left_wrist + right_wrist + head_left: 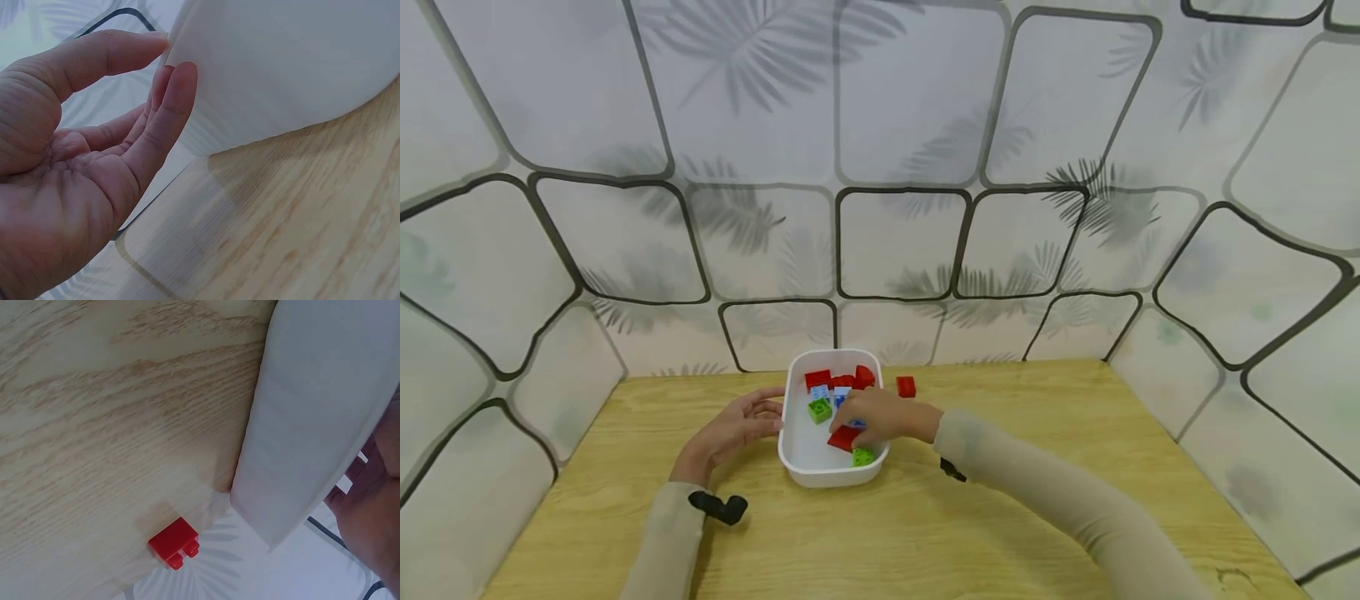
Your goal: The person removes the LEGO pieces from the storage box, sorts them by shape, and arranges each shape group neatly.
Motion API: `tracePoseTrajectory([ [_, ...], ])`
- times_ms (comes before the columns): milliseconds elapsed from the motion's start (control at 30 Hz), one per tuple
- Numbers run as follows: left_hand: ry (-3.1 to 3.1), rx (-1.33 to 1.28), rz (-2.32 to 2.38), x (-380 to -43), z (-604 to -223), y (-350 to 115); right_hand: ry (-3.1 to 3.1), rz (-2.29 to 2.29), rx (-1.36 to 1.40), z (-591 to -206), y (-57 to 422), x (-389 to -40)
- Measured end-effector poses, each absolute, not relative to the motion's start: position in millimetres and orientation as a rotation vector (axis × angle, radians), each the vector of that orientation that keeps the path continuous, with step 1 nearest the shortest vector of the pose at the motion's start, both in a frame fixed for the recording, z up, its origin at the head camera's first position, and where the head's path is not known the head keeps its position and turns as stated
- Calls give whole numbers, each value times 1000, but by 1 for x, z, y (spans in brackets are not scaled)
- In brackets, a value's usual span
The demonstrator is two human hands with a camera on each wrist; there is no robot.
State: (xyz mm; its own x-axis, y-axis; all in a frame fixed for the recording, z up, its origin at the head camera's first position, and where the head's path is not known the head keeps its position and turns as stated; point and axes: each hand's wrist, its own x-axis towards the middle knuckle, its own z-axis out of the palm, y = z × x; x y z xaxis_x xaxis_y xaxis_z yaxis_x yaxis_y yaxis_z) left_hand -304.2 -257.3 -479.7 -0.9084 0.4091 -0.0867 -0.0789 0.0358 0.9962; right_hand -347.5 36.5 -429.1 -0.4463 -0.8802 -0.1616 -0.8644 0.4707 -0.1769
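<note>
Tray (808, 446) holds bricks (819, 410) around the right hand (882, 413).

A white tub (831, 479) stands upright touching the left hand (730, 429); I see red, blue and green bricks (819, 410) inside, around the right hand (883, 413).

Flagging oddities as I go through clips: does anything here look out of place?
One red block lies on the table, right of the white box, while the other visible blocks are inside it.
</note>
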Motion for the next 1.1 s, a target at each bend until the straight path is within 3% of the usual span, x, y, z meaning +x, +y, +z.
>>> tracePoseTrajectory([
  [1100,1920,382,1964,-302,-480,-259,2545,-1,-1568,-439,20,-346],
])
